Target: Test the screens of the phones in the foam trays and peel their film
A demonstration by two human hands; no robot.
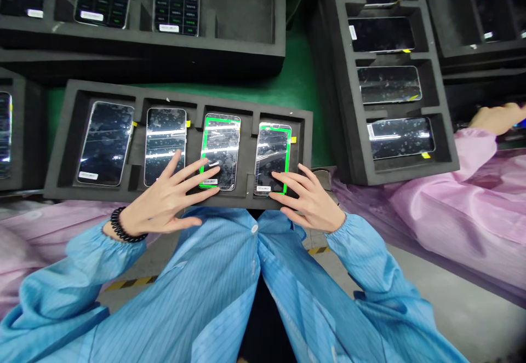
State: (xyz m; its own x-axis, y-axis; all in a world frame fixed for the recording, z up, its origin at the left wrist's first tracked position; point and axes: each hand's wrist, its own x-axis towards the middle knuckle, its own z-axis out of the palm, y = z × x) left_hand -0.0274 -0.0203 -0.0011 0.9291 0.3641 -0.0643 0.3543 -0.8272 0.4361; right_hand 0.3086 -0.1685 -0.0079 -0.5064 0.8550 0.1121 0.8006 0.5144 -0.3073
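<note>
Right in front of me is a dark foam tray [242, 200] with a row of smartphones in its slots. My left hand [168, 193] is spread, its fingertips on the lower part of a smartphone [224, 149] whose screen has a green border partly filled in. My right hand [306, 199] has its fingers apart over another smartphone [271, 152] with a green border along its top and right side, a fingertip at its glass. To the left, a second smartphone from the edge [165, 130] and the leftmost smartphone [107, 138] have dark screens. Neither hand grips anything.
Behind stands a larger foam tray [246, 45] with phones showing grids of text. Another foam tray [402, 174] with several dark phones is on the right. At the far right is a co-worker's hand [495, 117] with a pink sleeve [479, 141]. The bench surface [298, 84] is green.
</note>
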